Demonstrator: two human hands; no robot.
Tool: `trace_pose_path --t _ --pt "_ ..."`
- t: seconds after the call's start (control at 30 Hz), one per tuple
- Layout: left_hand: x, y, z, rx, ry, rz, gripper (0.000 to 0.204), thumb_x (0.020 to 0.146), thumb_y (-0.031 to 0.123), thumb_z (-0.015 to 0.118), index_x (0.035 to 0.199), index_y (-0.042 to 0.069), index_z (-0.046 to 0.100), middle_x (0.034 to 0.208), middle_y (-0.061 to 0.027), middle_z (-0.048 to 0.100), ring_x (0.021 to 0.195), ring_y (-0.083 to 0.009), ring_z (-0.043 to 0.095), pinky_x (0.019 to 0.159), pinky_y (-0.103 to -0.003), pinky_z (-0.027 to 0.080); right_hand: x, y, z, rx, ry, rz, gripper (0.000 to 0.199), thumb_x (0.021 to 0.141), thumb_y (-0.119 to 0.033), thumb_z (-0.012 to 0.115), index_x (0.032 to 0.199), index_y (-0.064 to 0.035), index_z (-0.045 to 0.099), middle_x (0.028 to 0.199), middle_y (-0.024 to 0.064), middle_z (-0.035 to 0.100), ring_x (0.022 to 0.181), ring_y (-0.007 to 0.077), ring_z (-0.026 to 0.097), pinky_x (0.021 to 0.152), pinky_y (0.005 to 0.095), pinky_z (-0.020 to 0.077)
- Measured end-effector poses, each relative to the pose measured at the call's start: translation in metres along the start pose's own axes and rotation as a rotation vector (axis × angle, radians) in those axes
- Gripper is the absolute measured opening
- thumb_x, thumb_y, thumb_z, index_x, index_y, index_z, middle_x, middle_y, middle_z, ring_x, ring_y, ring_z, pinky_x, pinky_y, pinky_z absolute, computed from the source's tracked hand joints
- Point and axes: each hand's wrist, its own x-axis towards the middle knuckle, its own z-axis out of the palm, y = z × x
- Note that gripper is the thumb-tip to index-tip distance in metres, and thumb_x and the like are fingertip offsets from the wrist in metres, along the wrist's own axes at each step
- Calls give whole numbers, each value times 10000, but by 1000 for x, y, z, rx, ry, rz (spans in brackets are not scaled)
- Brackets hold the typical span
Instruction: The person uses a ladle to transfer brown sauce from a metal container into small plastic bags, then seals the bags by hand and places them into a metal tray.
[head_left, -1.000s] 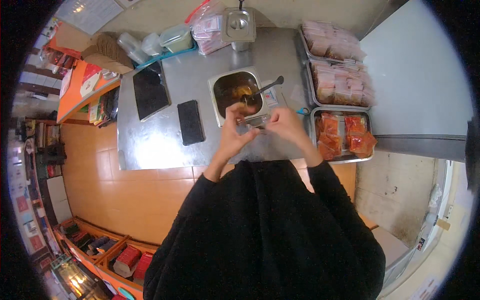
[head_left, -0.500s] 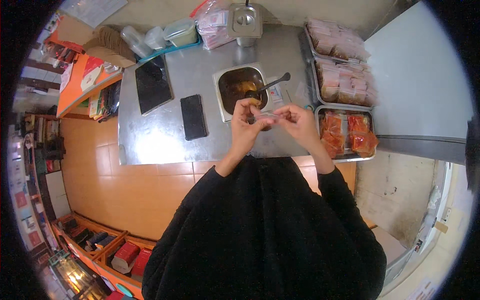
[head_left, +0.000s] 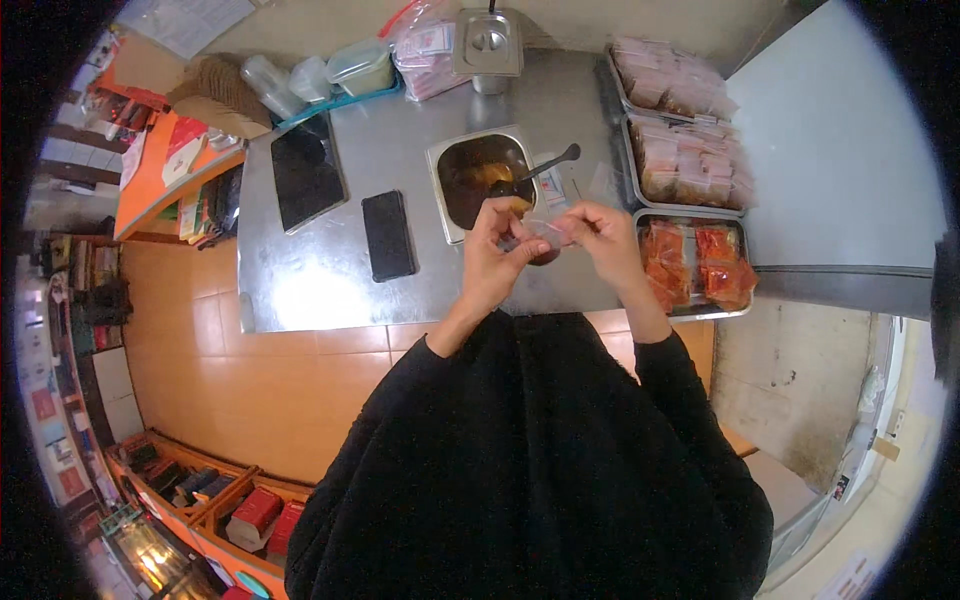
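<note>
A small clear plastic bag (head_left: 541,231) with a pinkish top edge is stretched between my two hands, above the front of the steel table. My left hand (head_left: 490,258) is closed on one side of it, thumb against fingers. On the other side, the fingertips of my right hand (head_left: 608,244) pinch its top edge. Something dark reddish-brown shows below the bag, partly hidden by my hands. Just beyond my left hand stands a square steel pan (head_left: 435,165) with dark brown sauce. A black ladle (head_left: 552,163) rests in it, its handle leaning over the right rim.
On the right, two trays hold filled packets (head_left: 690,165), and a nearer tray holds red-orange packets (head_left: 715,250). A phone (head_left: 388,236) and a tablet (head_left: 308,170) lie left of the pan. Behind stand a lidded steel container (head_left: 488,45) and plastic tubs (head_left: 360,65).
My right hand has turned and its fingers have curled in closer. More of the bag now shows between my hands. My left hand stays in nearly the same place.
</note>
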Motion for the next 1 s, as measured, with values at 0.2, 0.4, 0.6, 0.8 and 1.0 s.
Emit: trace_pose_path --t 0.2,0.4,0.6,0.8,1.0 --pt "-4 10 7 -160 36 30 471 628 -11 665 1017 55 407 660 -18 510 628 -103 518 642 -236 408 -4 -15 -12 -106 -53 45 109 763 -95 548 797 1 586 704 27 550 602 73 503 546 209 400" --pt "-6 7 5 148 -199 -120 513 649 -39 631 1091 46 386 779 -77 556 698 -130 555 619 -264 436 -6 -29 -10 -700 -109 -214 103 738 -77 498 796 -1 537 747 103 549 683 250 552 622 313 437" --pt "-6 25 4 442 -390 -93 531 631 -26 627 1101 72 402 710 -107 537 667 -209 554 616 -298 430 -11 -15 -13 -978 -242 -578 145 646 -51 502 772 -19 437 743 107 472 758 287 504 633 360 426" --pt "-16 34 2 358 -422 -209 577 624 -20 630 1131 107 386 664 -100 553 671 -245 569 614 -313 425 4 -34 -71 -1197 12 -744 116 634 -35 524 741 -17 483 697 82 491 712 212 519 603 308 437" --pt "-12 17 18 158 -321 -246 573 644 -44 620 1145 82 374 749 -85 569 730 -148 559 653 -282 434 -25 -16 -39 -363 -150 -122 147 686 -56 592 831 -34 583 658 65 558 555 113 520 535 224 416"
